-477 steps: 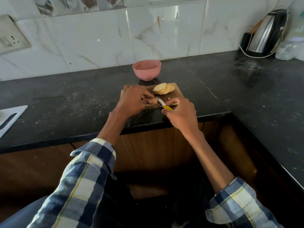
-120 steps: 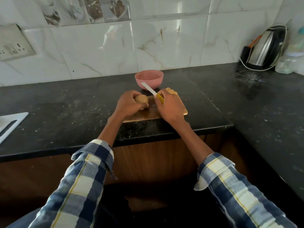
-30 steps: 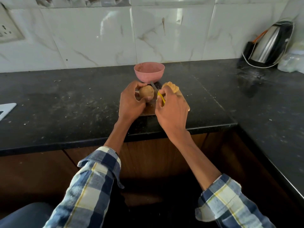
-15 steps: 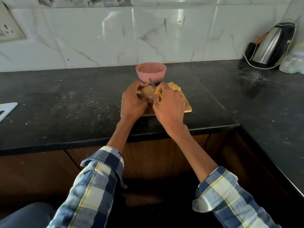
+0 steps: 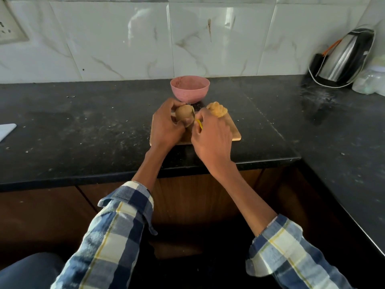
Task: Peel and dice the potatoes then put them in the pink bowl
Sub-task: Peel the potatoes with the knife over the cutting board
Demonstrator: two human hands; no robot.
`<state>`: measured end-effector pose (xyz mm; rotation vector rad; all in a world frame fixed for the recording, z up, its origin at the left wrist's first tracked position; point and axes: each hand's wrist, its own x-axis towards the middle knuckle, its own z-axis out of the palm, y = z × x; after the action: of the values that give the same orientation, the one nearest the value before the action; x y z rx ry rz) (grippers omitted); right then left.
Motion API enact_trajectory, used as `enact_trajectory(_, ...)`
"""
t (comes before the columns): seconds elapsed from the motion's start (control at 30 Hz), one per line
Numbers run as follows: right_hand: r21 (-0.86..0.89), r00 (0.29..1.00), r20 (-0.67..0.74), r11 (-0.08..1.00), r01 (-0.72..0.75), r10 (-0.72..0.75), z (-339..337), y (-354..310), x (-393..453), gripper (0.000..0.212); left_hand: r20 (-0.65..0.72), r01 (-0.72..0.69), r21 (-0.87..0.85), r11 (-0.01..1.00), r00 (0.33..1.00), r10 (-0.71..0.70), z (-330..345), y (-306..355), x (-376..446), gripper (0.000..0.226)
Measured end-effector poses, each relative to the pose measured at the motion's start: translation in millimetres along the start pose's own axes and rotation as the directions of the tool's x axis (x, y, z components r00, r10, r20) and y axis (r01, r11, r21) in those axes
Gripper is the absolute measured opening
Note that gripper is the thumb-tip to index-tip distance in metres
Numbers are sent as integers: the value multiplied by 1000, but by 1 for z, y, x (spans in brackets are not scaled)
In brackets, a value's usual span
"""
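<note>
Wooden board (image 5: 233, 130) — glossy marble-look tiles (image 5: 116, 38)

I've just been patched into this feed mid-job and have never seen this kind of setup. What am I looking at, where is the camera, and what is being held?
There is no machine here: a person works with two bare hands, and the single camera sits on their head, looking forward and down. The left hand holds an unpeeled potato above a wooden cutting board. The right hand has its grip on a yellow-handled knife, whose blade is mostly hidden at the potato. A pile of potato slices lies at the board's far right. Behind the board stands the pink bowl; nothing shows in it. All rests on a black countertop, with a steel kettle at far right.
</note>
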<state>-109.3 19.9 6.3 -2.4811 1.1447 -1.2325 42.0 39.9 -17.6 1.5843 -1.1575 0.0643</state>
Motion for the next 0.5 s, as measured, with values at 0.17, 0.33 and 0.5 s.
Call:
enact_trajectory(0.17,20,1000,4,1000,-6,6,5,1,7,5,15,-27,26,999,1000,27,0,0,0,39)
enact_trajectory(0.33,4,1000,2,1000,17,-17,7,1,-1,4,-5,-3,2,1000,1000,3,1,0,0,36)
enact_trajectory(0.5,17,1000,-5,1000,-7,7,11,3,-4,8,19,-25,37,999,1000,24,0,0,-1,37)
